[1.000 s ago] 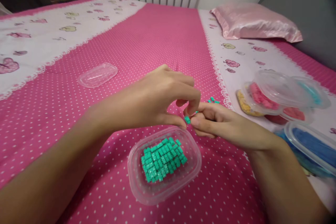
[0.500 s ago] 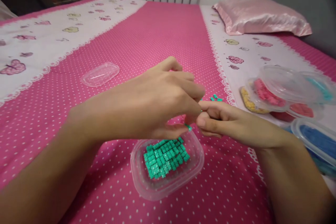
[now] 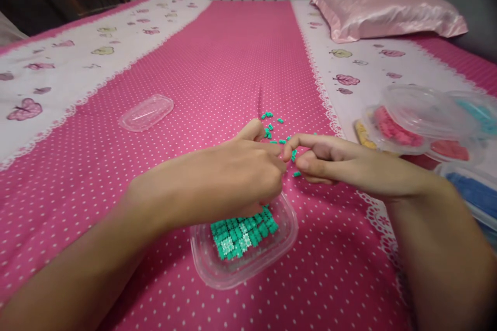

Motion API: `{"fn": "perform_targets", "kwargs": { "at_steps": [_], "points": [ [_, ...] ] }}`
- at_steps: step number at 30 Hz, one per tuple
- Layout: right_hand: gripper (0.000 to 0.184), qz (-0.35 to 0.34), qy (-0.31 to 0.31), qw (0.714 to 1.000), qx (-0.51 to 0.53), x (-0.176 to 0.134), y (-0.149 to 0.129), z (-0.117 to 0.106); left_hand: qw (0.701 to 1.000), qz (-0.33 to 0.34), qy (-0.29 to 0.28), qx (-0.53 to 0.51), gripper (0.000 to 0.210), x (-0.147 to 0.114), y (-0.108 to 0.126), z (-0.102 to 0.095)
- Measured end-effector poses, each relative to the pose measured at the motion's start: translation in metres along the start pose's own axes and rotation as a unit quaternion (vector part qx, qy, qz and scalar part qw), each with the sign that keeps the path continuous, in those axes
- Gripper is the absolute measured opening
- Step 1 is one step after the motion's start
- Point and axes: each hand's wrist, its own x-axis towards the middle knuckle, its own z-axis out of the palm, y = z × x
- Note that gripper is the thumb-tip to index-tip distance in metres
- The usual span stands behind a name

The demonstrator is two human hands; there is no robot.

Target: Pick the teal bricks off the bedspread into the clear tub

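A clear plastic container (image 3: 282,238) holds a sheet of joined green building blocks (image 3: 243,235). Over its far edge is my left hand (image 3: 248,173), fingers curled down and fingertips hidden from view; whatever they may hold cannot be seen. To its right, my right hand (image 3: 330,163) hovers above the bedding with thumb and index finger bent and a gap between them. Loose green blocks (image 3: 268,132) lie scattered just beyond both hands, and a few (image 3: 294,155) show in the gap by my right fingertips.
A clear lid (image 3: 146,113) lies on the pink dotted bedspread (image 3: 248,51) at the left. At the right stand stacked clear tubs with pink blocks (image 3: 396,126), red blocks (image 3: 450,149), yellow blocks (image 3: 365,133) and blue blocks (image 3: 473,191). A pink pillow (image 3: 388,10) rests at the back.
My left hand has moved down and slightly left, away from my right fingers, and a green block by its thumb is out of sight. More loose green blocks now show. My right thumb and index finger have parted.
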Motion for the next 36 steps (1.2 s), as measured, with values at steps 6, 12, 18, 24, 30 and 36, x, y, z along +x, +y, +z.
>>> {"fn": "perform_targets", "kwargs": {
  "at_steps": [6,12,18,24,30,36],
  "points": [
    [0.028,0.001,0.014,1.000,-0.017,-0.001,0.002,-0.006,0.999,-0.015,0.006,0.044,0.029,0.003,0.001,0.014],
    [0.031,0.006,0.020,0.999,-0.038,0.001,0.004,-0.008,0.995,0.001,-0.008,0.096,0.028,0.006,0.004,0.015],
    [0.028,0.007,0.020,0.999,-0.042,-0.001,0.007,-0.009,0.995,-0.019,-0.057,0.082,0.028,0.010,0.006,0.009],
    [0.027,0.007,0.016,0.999,-0.041,0.001,0.005,-0.009,0.991,-0.004,-0.009,0.131,0.029,0.007,0.000,0.016],
    [0.024,0.009,0.006,0.999,-0.036,0.001,0.006,-0.009,0.984,0.018,0.063,0.167,0.030,0.003,-0.006,0.025],
    [0.021,0.006,0.002,0.999,-0.035,0.000,0.009,-0.010,0.989,-0.001,0.044,0.138,0.029,0.003,0.000,0.023]
  ]
}}
